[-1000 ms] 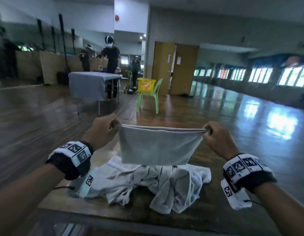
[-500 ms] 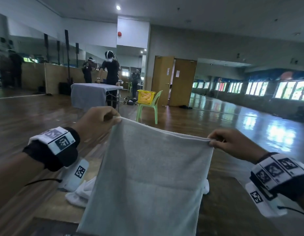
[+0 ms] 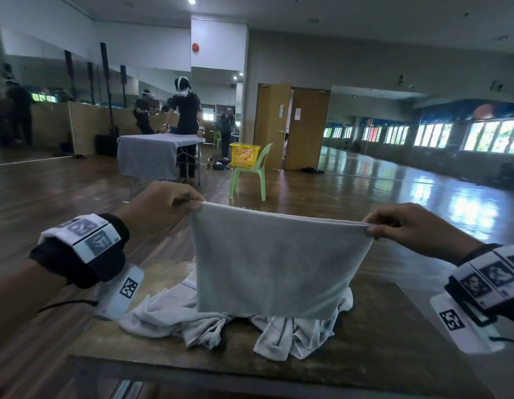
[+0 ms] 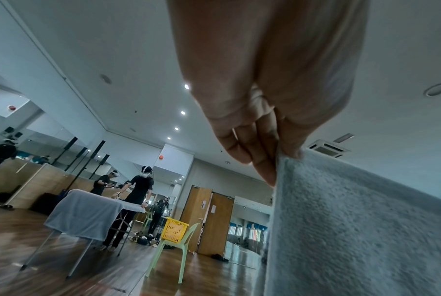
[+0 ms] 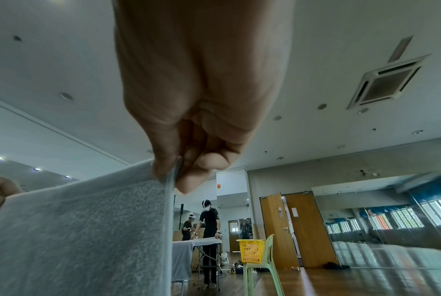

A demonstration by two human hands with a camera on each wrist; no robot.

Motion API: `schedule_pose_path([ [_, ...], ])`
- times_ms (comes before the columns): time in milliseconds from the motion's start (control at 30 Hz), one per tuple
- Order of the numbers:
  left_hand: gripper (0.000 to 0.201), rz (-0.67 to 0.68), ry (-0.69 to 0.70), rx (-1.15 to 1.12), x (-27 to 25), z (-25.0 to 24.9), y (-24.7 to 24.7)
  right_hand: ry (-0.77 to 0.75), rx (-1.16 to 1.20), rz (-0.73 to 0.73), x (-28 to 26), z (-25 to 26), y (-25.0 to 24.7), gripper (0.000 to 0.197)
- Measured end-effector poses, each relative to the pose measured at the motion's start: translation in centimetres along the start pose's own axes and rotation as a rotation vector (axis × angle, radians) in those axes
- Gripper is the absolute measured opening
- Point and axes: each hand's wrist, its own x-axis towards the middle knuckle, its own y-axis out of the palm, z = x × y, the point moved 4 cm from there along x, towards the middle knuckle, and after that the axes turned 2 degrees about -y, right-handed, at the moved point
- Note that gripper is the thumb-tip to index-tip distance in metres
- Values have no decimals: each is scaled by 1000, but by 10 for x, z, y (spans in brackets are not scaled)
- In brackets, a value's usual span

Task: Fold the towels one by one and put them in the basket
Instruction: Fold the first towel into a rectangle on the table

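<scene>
Towel pile (image 3: 209,318) on the bench (image 3: 379,355) is half hidden behind the grey towel (image 3: 276,263); left hand (image 3: 161,208) and right hand (image 3: 405,228) pinch its top corners, raised.

Dark wooden table (image 3: 388,349), worn top. Directly on it: crumpled heap of pale towels (image 3: 192,315), spread across middle toward far edge.
</scene>
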Motion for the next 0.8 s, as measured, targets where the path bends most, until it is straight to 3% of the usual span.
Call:
schedule_pose_path([
  [233, 8, 122, 1, -22, -3, 15, 26, 61, 78, 33, 1, -23, 20, 7],
  [567, 6, 228, -90, 76, 10, 83, 134, 127, 115, 182, 41, -98, 130, 14],
  [800, 6, 37, -100, 70, 17, 117, 179, 190, 138, -128, 60, -133, 188, 15],
])
